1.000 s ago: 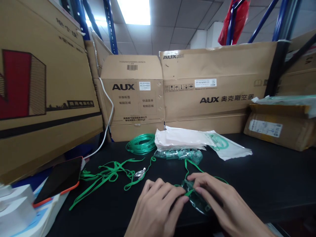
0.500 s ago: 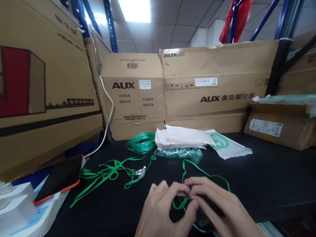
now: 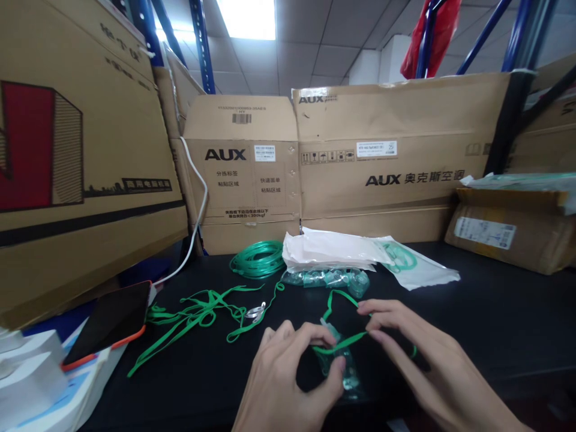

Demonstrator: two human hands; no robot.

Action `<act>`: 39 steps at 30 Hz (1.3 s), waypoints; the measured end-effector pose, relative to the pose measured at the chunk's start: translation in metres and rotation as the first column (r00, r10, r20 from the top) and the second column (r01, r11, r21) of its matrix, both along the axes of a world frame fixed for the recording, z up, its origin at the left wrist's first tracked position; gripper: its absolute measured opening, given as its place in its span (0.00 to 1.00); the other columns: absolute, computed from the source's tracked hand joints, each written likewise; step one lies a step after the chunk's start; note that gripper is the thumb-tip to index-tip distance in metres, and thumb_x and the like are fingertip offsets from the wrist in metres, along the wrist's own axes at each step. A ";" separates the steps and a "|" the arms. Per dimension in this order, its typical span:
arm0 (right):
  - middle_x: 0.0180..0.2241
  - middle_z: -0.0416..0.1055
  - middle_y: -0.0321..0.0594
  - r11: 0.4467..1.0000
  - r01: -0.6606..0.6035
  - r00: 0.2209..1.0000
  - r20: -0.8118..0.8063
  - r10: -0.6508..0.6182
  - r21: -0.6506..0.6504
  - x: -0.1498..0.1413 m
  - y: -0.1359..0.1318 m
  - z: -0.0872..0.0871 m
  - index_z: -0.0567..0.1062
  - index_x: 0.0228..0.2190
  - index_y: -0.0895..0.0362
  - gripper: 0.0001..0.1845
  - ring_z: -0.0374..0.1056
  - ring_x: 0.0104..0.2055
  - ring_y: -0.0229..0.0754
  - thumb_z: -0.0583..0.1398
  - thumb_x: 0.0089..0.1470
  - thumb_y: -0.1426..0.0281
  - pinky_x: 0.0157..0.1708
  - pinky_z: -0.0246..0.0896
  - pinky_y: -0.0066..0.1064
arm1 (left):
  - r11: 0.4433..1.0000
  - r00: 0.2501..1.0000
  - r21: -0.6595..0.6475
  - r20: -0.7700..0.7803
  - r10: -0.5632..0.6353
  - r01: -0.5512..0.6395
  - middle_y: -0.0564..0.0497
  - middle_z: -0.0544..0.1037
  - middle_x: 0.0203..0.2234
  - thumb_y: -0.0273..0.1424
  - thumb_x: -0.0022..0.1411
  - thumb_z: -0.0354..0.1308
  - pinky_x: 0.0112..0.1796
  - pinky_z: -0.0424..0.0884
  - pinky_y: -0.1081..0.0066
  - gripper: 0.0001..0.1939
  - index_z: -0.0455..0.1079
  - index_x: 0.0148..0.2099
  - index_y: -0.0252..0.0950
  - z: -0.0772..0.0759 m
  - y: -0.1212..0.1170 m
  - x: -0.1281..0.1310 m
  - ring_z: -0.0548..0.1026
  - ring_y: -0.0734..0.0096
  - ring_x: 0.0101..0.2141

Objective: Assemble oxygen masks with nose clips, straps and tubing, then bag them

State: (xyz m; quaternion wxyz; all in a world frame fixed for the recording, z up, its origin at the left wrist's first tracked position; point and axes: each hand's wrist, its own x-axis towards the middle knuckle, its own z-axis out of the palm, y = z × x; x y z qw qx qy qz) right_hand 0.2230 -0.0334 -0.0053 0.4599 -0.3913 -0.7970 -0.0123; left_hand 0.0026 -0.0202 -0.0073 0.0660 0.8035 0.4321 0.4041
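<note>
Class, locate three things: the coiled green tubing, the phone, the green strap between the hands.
Coiled green tubing point(image 3: 254, 270): head view, its near side.
Phone point(image 3: 108, 323): head view, its dark screen.
Green strap point(image 3: 348, 342): head view, its visible middle.

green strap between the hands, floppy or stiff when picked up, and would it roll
The green strap is likely floppy, as it appears to curve loosely over the black table. It is probably light, being so narrow and thin. It looks flat like ribbon, so rolling seems unlikely.
</note>
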 end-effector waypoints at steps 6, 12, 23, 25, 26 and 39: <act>0.43 0.78 0.36 0.996 0.023 0.997 -0.065 -0.028 -0.081 -0.001 -0.001 -0.004 0.70 0.48 0.47 0.11 0.78 0.46 0.40 0.61 0.65 0.71 0.46 0.73 0.24 | 0.997 0.999 0.065 0.008 -0.034 0.034 0.62 0.81 0.33 0.25 0.61 0.64 0.49 0.65 0.55 0.11 0.72 0.42 0.47 -0.006 0.001 -0.003 0.71 0.66 0.27; 0.34 0.76 0.34 0.955 -0.028 0.989 -0.147 -0.017 -0.297 -0.017 -0.002 -0.005 0.74 0.43 0.49 0.08 0.75 0.35 0.40 0.64 0.62 0.64 0.37 0.72 0.27 | 0.986 0.995 0.144 0.030 -0.092 0.087 0.62 0.83 0.35 0.23 0.61 0.63 0.44 0.64 0.61 0.13 0.72 0.45 0.47 -0.011 0.003 -0.003 0.74 0.64 0.32; 0.29 0.71 0.34 0.929 -0.094 0.968 -0.249 0.002 -0.357 -0.028 -0.003 0.000 0.74 0.30 0.52 0.14 0.70 0.32 0.40 0.58 0.67 0.63 0.33 0.66 0.28 | 0.970 0.992 0.212 0.026 -0.124 0.116 0.60 0.83 0.36 0.23 0.63 0.61 0.42 0.63 0.62 0.13 0.71 0.47 0.46 -0.015 0.003 -0.002 0.75 0.64 0.33; 0.29 0.72 0.34 0.931 -0.077 0.961 -0.277 -0.027 -0.356 -0.025 -0.004 0.003 0.75 0.29 0.52 0.14 0.71 0.33 0.40 0.59 0.66 0.61 0.34 0.66 0.28 | 0.977 0.994 0.186 0.015 -0.105 0.100 0.59 0.82 0.35 0.23 0.63 0.62 0.43 0.64 0.62 0.13 0.71 0.47 0.46 -0.014 0.004 -0.003 0.75 0.64 0.33; 0.30 0.72 0.34 0.934 -0.069 0.956 -0.290 -0.038 -0.350 -0.022 -0.004 0.005 0.75 0.29 0.52 0.14 0.71 0.33 0.40 0.59 0.66 0.61 0.34 0.67 0.27 | 0.980 0.995 0.176 0.009 -0.094 0.091 0.59 0.82 0.34 0.24 0.62 0.63 0.43 0.64 0.61 0.14 0.71 0.47 0.46 -0.014 0.004 -0.003 0.75 0.64 0.32; 0.33 0.77 0.34 0.945 -0.055 0.962 -0.271 -0.037 -0.323 -0.005 -0.003 0.016 0.81 0.36 0.49 0.07 0.75 0.36 0.40 0.62 0.64 0.62 0.37 0.71 0.25 | 0.990 0.997 0.123 -0.041 -0.058 0.063 0.57 0.81 0.33 0.27 0.64 0.65 0.47 0.70 0.56 0.10 0.73 0.46 0.45 -0.010 0.007 -0.010 0.72 0.66 0.28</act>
